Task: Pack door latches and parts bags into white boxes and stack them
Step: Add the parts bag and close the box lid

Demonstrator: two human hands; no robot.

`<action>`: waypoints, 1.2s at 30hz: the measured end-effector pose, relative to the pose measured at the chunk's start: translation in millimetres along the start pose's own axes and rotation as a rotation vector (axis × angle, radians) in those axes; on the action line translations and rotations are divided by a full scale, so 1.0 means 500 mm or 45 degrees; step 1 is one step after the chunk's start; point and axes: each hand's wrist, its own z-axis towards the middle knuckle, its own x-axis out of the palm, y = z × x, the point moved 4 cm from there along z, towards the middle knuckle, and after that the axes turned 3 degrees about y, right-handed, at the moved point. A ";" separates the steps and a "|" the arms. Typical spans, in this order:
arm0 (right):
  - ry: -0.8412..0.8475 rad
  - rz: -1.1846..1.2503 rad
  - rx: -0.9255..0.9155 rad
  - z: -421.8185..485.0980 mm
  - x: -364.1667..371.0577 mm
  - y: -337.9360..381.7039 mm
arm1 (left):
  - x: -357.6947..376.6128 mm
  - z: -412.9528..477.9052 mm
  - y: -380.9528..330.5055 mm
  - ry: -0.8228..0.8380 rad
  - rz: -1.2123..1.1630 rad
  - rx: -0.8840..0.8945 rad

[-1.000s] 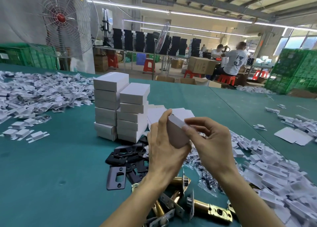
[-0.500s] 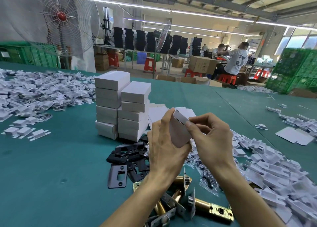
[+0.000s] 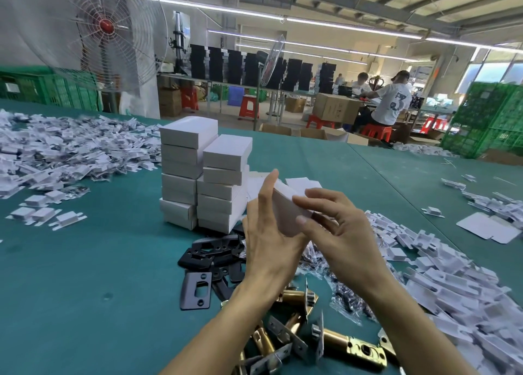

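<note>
Holding one white box (image 3: 285, 213) up above the green table (image 3: 85, 261), tilted, between both hands. On its left side the left hand (image 3: 268, 241), back toward the camera, fingers fairly straight along the cardboard, thumb hidden behind the box, so seemingly cupping it rather than plainly clasping. On its right end the right hand (image 3: 342, 233), thumb pressed on the near face and forefinger over the top edge, pinching the box; the other fingers loosely bent, apart from it.

Just behind and left of the hands, two stacks of white boxes (image 3: 203, 176) side by side and touching, the left stack taller. Behind the held box and partly covered by it, flat box blanks (image 3: 302, 181). Below the hands and partly masked by the left wrist, a pile of black strike plates (image 3: 210, 254), one lying alone at the pile's near-left edge. Nearer still, between and under the forearms, brass latches (image 3: 349, 346) tumbled across each other. Under the right hand and forearm, clear parts bags (image 3: 345, 299) with dark pieces inside. Along the right, a long heap of white cardboard inserts (image 3: 452, 287); another such heap at far left. Beyond the table edge, a big caged fan (image 3: 107, 26), green crates (image 3: 486, 119), a brown carton (image 3: 334, 108) and seated workers (image 3: 393, 102).
</note>
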 end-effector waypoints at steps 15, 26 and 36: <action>-0.544 0.694 0.337 0.025 -0.048 -0.010 | -0.024 0.028 -0.062 -0.005 0.170 0.298; -0.224 1.012 0.594 0.033 0.009 -0.016 | -0.042 0.038 -0.063 -0.078 0.463 0.302; -0.087 0.663 0.832 -0.068 -0.007 -0.082 | -0.115 0.242 -0.041 -0.532 0.554 0.027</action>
